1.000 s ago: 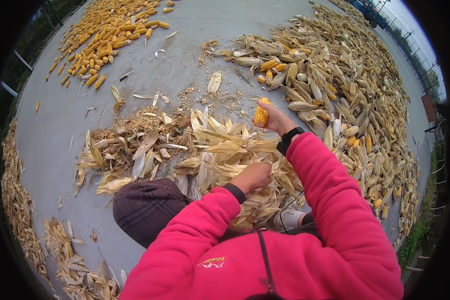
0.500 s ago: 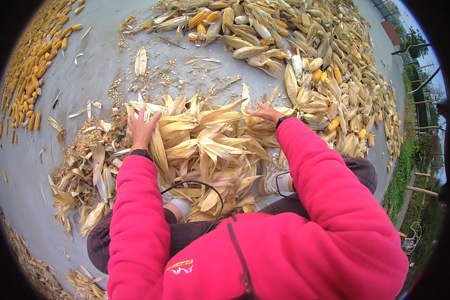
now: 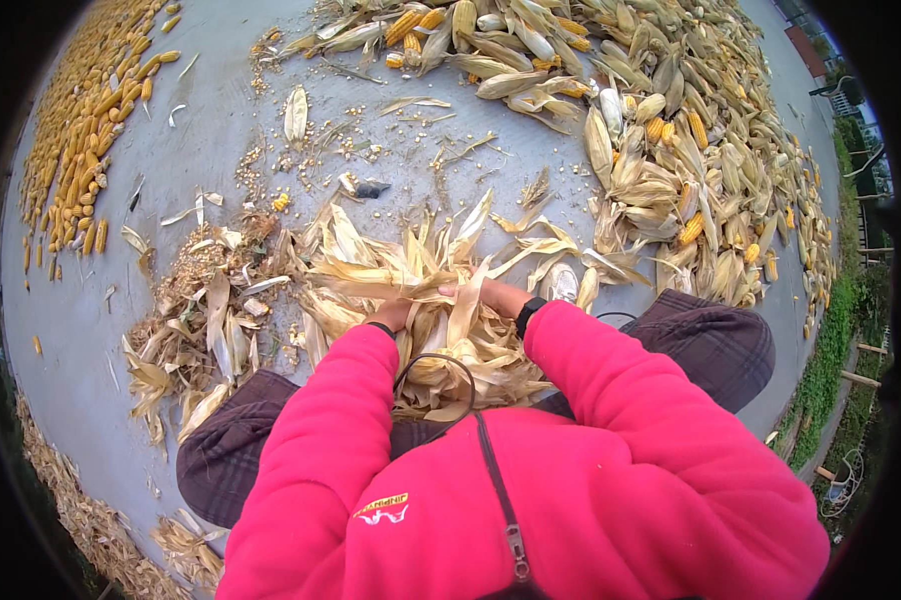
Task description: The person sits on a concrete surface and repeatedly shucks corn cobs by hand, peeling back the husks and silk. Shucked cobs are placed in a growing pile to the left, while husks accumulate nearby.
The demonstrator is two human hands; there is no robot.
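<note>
A loose heap of dry corn husks (image 3: 356, 270) is squeezed together between my two hands in front of my body. My left hand (image 3: 392, 314) presses into its left side, the fingers mostly buried under pale leaves. From the right, my right hand (image 3: 499, 297) grips the bundle, with husk strips crossing over its fingers. More husks (image 3: 491, 360) hang below my wrists toward my lap. Left of the bundle lies a mound of husk scraps and loose kernels (image 3: 206, 300).
Husked yellow cobs (image 3: 91, 140) cover the floor at far left. A large pile of unhusked corn (image 3: 671, 150) spreads across the far right. Scattered kernels, a small dark object (image 3: 372, 188) and a single husk (image 3: 296, 113) lie on the grey floor (image 3: 221, 130). My shoe (image 3: 564, 283) shows beside the bundle.
Both hands have come inward from the heap's sides and gathered the husks into a tighter bundle. Floor under its far and right edges is now uncovered, showing the small dark object.
</note>
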